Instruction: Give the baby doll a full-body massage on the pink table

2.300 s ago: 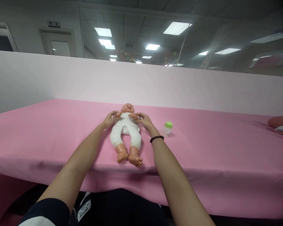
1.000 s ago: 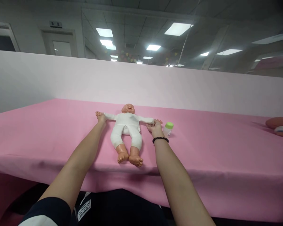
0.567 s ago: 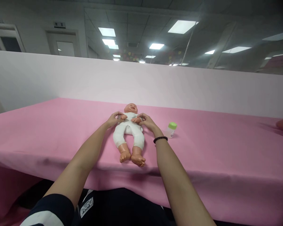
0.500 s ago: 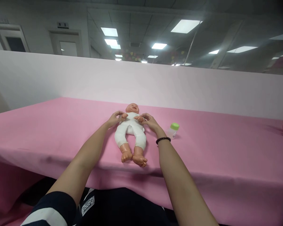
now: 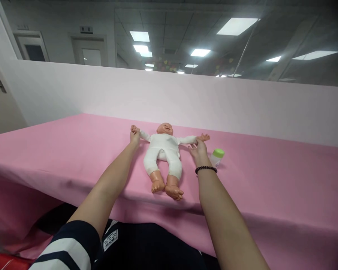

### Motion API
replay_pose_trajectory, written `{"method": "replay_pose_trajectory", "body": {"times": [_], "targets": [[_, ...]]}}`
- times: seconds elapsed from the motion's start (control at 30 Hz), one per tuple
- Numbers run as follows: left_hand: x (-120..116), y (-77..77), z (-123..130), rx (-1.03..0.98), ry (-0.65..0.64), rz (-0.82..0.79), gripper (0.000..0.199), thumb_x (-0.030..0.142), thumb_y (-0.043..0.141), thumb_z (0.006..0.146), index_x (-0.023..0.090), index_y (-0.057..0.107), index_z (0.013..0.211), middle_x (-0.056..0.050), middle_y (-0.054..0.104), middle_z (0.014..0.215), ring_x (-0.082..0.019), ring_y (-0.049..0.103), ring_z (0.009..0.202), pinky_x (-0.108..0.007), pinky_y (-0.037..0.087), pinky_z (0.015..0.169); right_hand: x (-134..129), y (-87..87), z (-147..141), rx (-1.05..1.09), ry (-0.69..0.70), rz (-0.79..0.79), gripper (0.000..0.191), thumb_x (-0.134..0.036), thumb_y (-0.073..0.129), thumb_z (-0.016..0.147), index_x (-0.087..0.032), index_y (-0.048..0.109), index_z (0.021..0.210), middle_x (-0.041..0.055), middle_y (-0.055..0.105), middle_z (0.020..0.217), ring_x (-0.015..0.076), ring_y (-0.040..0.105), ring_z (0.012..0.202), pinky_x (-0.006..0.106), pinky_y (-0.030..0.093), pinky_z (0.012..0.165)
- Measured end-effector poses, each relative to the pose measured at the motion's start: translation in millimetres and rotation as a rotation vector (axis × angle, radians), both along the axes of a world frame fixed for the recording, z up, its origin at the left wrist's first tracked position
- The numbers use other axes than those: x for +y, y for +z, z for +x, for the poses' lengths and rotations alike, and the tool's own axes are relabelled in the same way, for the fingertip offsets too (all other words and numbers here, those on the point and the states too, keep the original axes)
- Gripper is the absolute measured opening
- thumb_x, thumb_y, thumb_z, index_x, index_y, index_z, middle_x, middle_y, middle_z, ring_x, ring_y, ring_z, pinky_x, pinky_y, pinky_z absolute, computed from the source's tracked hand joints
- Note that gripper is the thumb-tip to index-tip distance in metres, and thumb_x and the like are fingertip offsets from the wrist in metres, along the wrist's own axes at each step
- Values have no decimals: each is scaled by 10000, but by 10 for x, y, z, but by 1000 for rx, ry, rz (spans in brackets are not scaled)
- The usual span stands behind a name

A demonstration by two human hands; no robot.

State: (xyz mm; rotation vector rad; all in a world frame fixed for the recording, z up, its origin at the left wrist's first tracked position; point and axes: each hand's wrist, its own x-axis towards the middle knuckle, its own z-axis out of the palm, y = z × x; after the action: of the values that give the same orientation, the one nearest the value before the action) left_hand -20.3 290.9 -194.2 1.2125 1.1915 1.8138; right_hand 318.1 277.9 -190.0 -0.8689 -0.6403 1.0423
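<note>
Head view: baby doll, arms outstretched; left hand grips doll's hand at 10 o'clock, right hand grips doll's wrist at 2 o'clock; green-capped bottle at 3 o'clock.

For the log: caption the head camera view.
Left hand and right hand hold the outspread arms of a baby doll on a pink tablecloth near a green-capped bottle.

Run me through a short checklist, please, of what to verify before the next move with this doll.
The white-suited plastic baby doll lies face up, arms spread: ok.
The left hand holds the doll's hand: ok.
The right hand holds the doll's other wrist: ok.
The green-capped clear bottle stands apart from the right hand: ok.
The doll's feet lie back from the edge of the pink tablecloth: ok.
Firmness of both holds: cannot tell.
</note>
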Motion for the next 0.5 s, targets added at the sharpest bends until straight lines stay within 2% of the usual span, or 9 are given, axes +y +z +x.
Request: {"method": "replay_pose_trajectory", "body": {"times": [0.07, 0.17, 0.23, 0.3, 0.37, 0.43, 0.5], "targets": [[-89, 38, 92, 50, -76, 77, 339, 411, 706, 793, 223, 585, 1048, -85, 660, 1119, -243, 610, 1111, -371, 498, 933, -112, 119, -129, -95, 64, 145, 428, -230, 737, 621, -280, 577, 1014, -21, 654, 1105, 172, 636, 979, 306, 541, 797], [-246, 83, 232, 358, -396, 201, 387, 308, 824, 647, 183, 679, 983, -89, 701, 1094, -259, 626, 1062, -394, 475, 985, -306, 234, -313, -456, 357, 311, 442, -120, 783, 509, -211, 671, 926, 17, 698, 1071, 203, 625, 1020, 319, 521, 883], [-327, 94, 279, 506, -505, 219, 395, 275, 816, 644, 177, 708, 1011, -88, 710, 1081, -267, 630, 1039, -417, 470, 982, -400, 251, -392, -669, 514, 320, 415, -75, 757, 507, -175, 718, 909, 41, 716, 1030, 211, 621, 1012, 321, 503, 916], [-358, 97, 282, 488, -490, 215, 393, 258, 802, 660, 182, 710, 1034, -84, 708, 1081, -267, 630, 1043, -418, 472, 979, -431, 245, -427, -712, 534, 330, 423, -61, 747, 531, -165, 733, 942, 51, 721, 1037, 211, 619, 1027, 324, 495, 935], [-331, 104, 250, 373, -444, 231, 366, 247, 805, 669, 185, 692, 1011, -80, 698, 1085, -260, 626, 1066, -404, 473, 989, -392, 238, -416, -574, 430, 370, 423, -68, 773, 551, -170, 713, 956, 48, 715, 1053, 200, 622, 1035, 321, 503, 932], [-258, 115, 190, 142, -293, 178, 315, 239, 799, 700, 199, 654, 977, -68, 684, 1073, -240, 625, 1069, -381, 480, 981, -301, 226, -356, -335, 276, 340, 436, -85, 785, 584, -195, 663, 988, 23, 704, 1035, 177, 636, 983, 316, 531, 880], [-163, 124, 107, -103, -84, 53, 258, 230, 760, 762, 220, 597, 962, -55, 663, 1049, -222, 625, 1063, -365, 494, 949, -191, 189, -251, -76, 89, 214, 386, -128, 747, 665, -228, 604, 1009, -11, 682, 1006, 148, 646, 904, 293, 554, 794]]}}
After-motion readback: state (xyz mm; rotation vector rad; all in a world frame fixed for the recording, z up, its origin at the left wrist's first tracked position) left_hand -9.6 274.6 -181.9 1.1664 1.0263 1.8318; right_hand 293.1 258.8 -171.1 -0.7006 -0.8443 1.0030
